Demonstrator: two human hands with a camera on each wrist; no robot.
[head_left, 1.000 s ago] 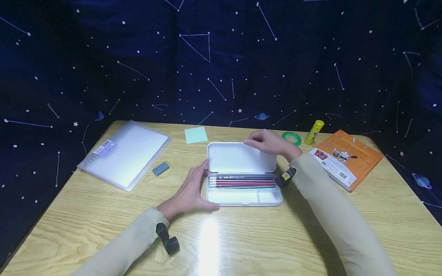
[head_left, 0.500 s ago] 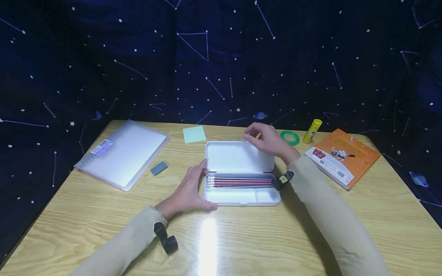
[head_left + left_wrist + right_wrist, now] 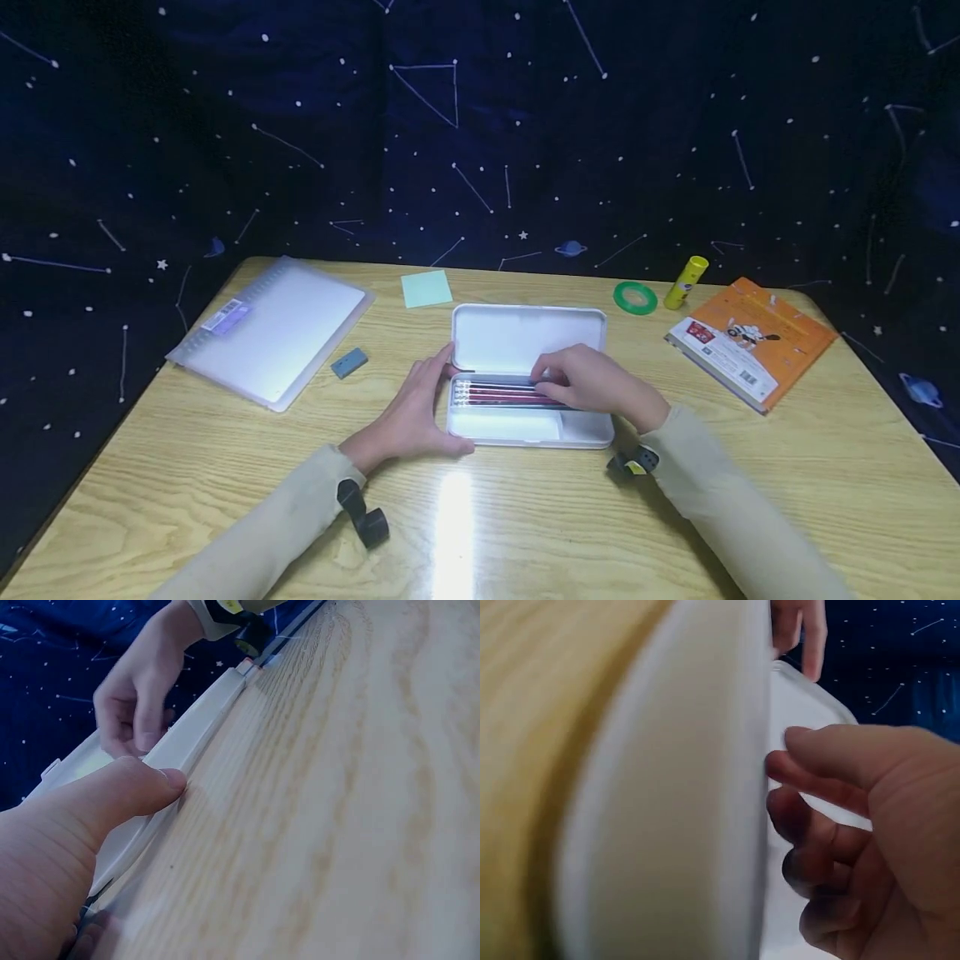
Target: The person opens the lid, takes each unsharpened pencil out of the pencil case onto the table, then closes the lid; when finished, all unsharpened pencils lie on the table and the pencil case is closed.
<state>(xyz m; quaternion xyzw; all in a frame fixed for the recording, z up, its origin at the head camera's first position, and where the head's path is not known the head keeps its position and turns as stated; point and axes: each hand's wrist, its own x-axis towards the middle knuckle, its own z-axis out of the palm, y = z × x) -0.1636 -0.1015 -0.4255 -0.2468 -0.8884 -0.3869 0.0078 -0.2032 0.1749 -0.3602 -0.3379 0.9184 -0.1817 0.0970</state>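
A white pencil case [image 3: 506, 429] lies with its lid raised on the wooden table, several pencils [image 3: 495, 395] side by side in its rear compartment. My left hand [image 3: 408, 417] holds the case's left end, thumb [image 3: 150, 787] against the front rim and fingers at the rear left corner. Over the pencils' right part reaches my right hand [image 3: 592, 385], fingertips down in the rear compartment. Its thumb and bent fingers show a gap in the right wrist view, with nothing visible between them; the case wall hides the pencils there.
A clear folder [image 3: 277, 333] and a grey-blue eraser [image 3: 349, 362] lie left. Mint sticky notes [image 3: 427, 288] lie at the back. Behind and right are a green tape roll [image 3: 635, 297], a yellow glue stick [image 3: 686, 282] and an orange book [image 3: 757, 342]. A dark star-patterned cloth [image 3: 480, 133] hangs behind.
My right hand has left the lid's top edge and come down and forward to the pencils inside the case. The left hand keeps its place on the case; the lid stays raised.
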